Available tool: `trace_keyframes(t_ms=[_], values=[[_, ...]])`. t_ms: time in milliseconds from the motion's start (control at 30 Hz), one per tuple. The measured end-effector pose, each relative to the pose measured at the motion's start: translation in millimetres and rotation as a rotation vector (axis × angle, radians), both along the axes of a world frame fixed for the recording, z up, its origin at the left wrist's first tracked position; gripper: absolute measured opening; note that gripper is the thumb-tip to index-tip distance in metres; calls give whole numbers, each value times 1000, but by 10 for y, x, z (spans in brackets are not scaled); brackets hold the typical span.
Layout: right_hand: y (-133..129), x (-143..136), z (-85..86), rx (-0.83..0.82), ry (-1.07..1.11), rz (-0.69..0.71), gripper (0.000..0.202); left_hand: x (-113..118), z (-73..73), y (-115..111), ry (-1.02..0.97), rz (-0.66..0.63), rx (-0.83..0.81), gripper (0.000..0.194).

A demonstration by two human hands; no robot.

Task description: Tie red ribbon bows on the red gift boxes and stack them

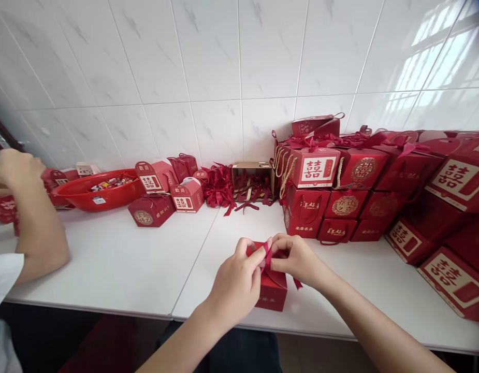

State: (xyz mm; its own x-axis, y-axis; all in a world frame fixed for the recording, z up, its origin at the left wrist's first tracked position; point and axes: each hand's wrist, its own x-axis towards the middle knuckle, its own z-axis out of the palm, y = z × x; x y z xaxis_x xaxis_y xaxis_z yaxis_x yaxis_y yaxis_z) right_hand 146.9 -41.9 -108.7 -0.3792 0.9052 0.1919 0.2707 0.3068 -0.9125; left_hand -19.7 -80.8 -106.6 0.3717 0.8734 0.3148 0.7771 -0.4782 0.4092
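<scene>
A small red gift box [271, 297] sits on the white table close to its front edge. My left hand [239, 277] is over the box's left side, its fingers pinched on a dark red ribbon [267, 255]. From the right, my right hand [297, 258] pinches the same ribbon just above the box top. One loose ribbon end hangs out at the box's right side. Between my fingers the exact shape of the ribbon, loop or knot, is partly hidden.
Stacked red gift boxes [344, 204] fill the right side. Behind are loose ribbons [218, 186] and an open carton [252, 166] of dark red strips. A red basin [78, 197] holds wrapped sweets, with more boxes [151, 211] beside it. At left is a co-worker's arm [41, 217].
</scene>
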Motion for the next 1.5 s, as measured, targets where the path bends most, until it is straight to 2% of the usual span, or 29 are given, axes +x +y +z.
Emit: trace_keyframes(t_ms=[167,300,433,700,867,967,1067,1200,1300,1367,1500], values=[[9,14,91,30,-138,-15,2,-147,79,115,-117,-204,-104,35],[23,2,161,99,-291,51,16,-252,195,272,-211,-349,-346,33],[33,-3,226,105,-389,107,10,-294,294,395,-210,-383,-525,26],[26,-3,281,125,-434,158,7,-264,350,411,-233,-346,-600,22],[25,23,314,106,-424,194,9,-250,355,398,-201,-301,-537,19],[20,26,339,10,-394,184,11,-230,317,390,-269,-266,-530,18],[22,23,336,-44,-347,134,16,-219,263,389,-353,-174,-506,20],[42,95,263,34,-375,8,15,-305,219,421,-402,-20,-517,29],[51,205,175,135,-425,-68,9,-431,207,453,-360,59,-507,29],[46,263,123,173,-435,-76,6,-497,206,458,-303,39,-436,26],[-5,287,81,279,-465,-116,3,-511,227,411,-239,-148,-276,19]])
